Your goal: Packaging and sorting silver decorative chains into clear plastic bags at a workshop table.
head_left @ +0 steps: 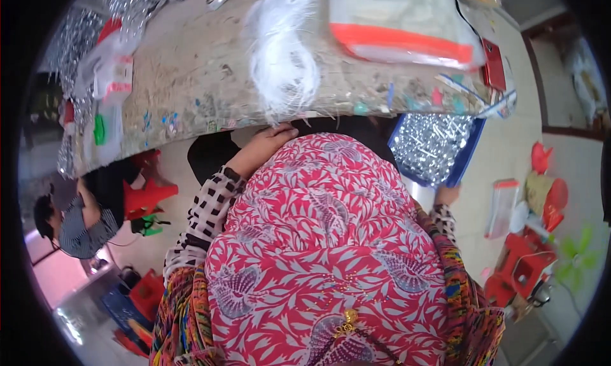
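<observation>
In the head view, the left hand (272, 143) lies palm down, fingers together, on the red floral apron (331, 219), just below the white feathery strands (286, 73) that overhang the worktable's (191, 79) near edge; whether it grips anything, I cannot tell. The right hand (448, 194) is at the near right corner of a blue tray (472, 143) filled with shiny silver pieces (428, 140), right of the lap; its fingers are too hidden to tell their grip.

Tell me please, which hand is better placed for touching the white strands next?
Probably the left hand: it lies close to the lower end of the white strands, by the table edge. The right hand is at the blue tray, farther from them.
</observation>
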`<state>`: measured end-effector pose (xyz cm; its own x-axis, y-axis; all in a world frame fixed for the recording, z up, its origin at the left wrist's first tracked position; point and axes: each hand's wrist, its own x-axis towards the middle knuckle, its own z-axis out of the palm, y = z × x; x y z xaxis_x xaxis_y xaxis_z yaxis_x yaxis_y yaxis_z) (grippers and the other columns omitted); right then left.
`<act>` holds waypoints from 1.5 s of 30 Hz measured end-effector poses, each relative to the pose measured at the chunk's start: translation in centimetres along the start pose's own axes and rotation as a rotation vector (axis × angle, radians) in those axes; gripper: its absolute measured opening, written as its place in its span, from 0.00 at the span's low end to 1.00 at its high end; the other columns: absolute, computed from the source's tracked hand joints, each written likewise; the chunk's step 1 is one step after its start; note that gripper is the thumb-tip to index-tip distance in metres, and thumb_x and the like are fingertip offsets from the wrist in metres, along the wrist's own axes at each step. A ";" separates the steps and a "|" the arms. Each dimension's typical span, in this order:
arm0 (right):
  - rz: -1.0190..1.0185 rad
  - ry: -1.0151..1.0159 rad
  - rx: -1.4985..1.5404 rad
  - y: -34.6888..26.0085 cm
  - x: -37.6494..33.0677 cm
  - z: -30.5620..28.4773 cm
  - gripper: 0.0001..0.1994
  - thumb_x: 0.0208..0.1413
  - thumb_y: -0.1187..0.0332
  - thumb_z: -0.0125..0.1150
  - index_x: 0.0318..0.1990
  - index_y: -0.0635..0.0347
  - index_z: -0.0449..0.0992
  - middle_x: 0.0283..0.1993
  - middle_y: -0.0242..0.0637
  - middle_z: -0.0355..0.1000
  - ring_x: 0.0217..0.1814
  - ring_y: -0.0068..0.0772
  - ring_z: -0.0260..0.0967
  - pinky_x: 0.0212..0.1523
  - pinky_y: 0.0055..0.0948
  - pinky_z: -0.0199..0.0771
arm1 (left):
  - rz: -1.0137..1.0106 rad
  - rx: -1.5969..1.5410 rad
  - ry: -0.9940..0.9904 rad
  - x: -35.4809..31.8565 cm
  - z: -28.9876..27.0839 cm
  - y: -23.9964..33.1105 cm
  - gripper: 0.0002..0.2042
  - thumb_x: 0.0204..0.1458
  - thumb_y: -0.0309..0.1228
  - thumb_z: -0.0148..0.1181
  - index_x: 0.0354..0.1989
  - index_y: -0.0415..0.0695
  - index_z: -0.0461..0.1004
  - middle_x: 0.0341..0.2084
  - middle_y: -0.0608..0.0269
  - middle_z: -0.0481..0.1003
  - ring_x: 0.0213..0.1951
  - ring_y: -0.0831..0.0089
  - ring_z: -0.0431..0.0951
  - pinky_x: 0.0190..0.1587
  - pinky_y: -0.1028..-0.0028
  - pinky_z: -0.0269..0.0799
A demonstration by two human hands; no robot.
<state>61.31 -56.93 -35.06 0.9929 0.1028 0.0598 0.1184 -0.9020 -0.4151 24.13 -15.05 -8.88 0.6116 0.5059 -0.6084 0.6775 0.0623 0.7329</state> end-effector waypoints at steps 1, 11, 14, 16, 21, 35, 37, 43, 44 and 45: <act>0.031 0.117 0.054 -1.0 1.2 -1.7 0.29 0.40 0.73 0.56 0.54 0.75 0.62 0.49 0.60 0.67 0.52 0.57 0.65 0.58 0.42 0.60 | -0.086 -0.174 0.026 -1.2 -1.4 -1.6 0.17 0.57 0.34 0.49 0.51 0.36 0.69 0.50 0.57 0.70 0.54 0.71 0.67 0.57 0.78 0.58; -0.567 0.143 0.835 -36.2 -1.7 -22.7 0.26 0.54 0.75 0.55 0.60 0.66 0.54 0.57 0.45 0.60 0.53 0.34 0.63 0.52 0.30 0.66 | -0.059 -0.219 0.229 -9.6 -5.9 -16.9 0.17 0.55 0.36 0.53 0.47 0.37 0.72 0.40 0.57 0.75 0.43 0.72 0.74 0.48 0.76 0.66; -0.766 -0.242 0.972 -44.1 -9.5 -17.8 0.26 0.54 0.78 0.54 0.60 0.64 0.53 0.58 0.47 0.60 0.51 0.34 0.67 0.50 0.28 0.69 | 0.025 -0.110 0.285 -9.6 -6.6 -18.2 0.17 0.53 0.39 0.54 0.44 0.39 0.74 0.38 0.52 0.76 0.41 0.64 0.77 0.46 0.72 0.69; -0.914 -0.436 1.031 -48.3 -11.3 -16.0 0.25 0.56 0.79 0.52 0.61 0.64 0.52 0.58 0.50 0.60 0.51 0.33 0.68 0.50 0.28 0.70 | 0.073 -0.216 0.363 -7.5 -5.8 -19.4 0.16 0.54 0.38 0.55 0.43 0.37 0.73 0.37 0.54 0.76 0.39 0.67 0.76 0.44 0.73 0.69; -0.769 -0.795 0.910 -47.3 -13.1 -16.6 0.14 0.59 0.74 0.51 0.52 0.66 0.67 0.45 0.40 0.72 0.44 0.25 0.71 0.48 0.24 0.69 | 0.046 -0.600 0.306 -6.3 -4.6 -19.6 0.13 0.56 0.32 0.53 0.46 0.37 0.72 0.36 0.64 0.75 0.39 0.78 0.73 0.43 0.79 0.67; -0.152 -1.367 0.763 -42.2 -20.5 -11.3 0.11 0.56 0.70 0.58 0.45 0.63 0.73 0.40 0.29 0.72 0.42 0.17 0.66 0.43 0.17 0.65 | 0.005 -0.474 0.348 -5.3 -5.4 -22.1 0.13 0.57 0.31 0.52 0.47 0.39 0.71 0.35 0.66 0.74 0.37 0.81 0.72 0.42 0.82 0.66; -0.015 -1.422 0.808 -42.5 -20.5 -10.9 0.09 0.56 0.71 0.58 0.43 0.63 0.74 0.39 0.30 0.72 0.41 0.17 0.66 0.43 0.16 0.65 | 0.005 -0.404 0.360 -5.4 -5.3 -21.7 0.13 0.57 0.31 0.52 0.48 0.38 0.71 0.35 0.66 0.74 0.37 0.81 0.72 0.42 0.82 0.67; -0.030 -1.420 0.854 -42.6 -19.5 -11.7 0.06 0.56 0.70 0.57 0.38 0.62 0.74 0.36 0.30 0.72 0.38 0.19 0.67 0.45 0.19 0.66 | 0.038 -0.371 0.429 -6.3 -6.5 -20.1 0.14 0.54 0.33 0.55 0.44 0.38 0.73 0.37 0.62 0.76 0.39 0.78 0.73 0.44 0.78 0.67; -0.128 -1.372 0.815 -42.9 -19.4 -12.4 0.06 0.56 0.70 0.57 0.38 0.62 0.74 0.36 0.30 0.72 0.39 0.20 0.68 0.45 0.20 0.66 | 0.042 -0.369 0.435 -6.6 -6.7 -19.8 0.14 0.54 0.33 0.55 0.44 0.38 0.73 0.37 0.62 0.76 0.39 0.78 0.73 0.44 0.78 0.67; -0.224 -1.322 0.775 -43.3 -19.3 -13.0 0.06 0.56 0.70 0.57 0.38 0.63 0.74 0.36 0.30 0.73 0.40 0.20 0.68 0.46 0.20 0.66 | 0.035 -0.351 0.427 -6.9 -7.0 -19.6 0.13 0.55 0.32 0.55 0.45 0.37 0.73 0.36 0.63 0.76 0.39 0.78 0.73 0.44 0.79 0.67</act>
<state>36.92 -25.35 -6.42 0.2077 0.8628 -0.4610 -0.1775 -0.4302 -0.8851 3.77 -13.78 -16.92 0.3613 0.8124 -0.4578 0.4383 0.2854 0.8523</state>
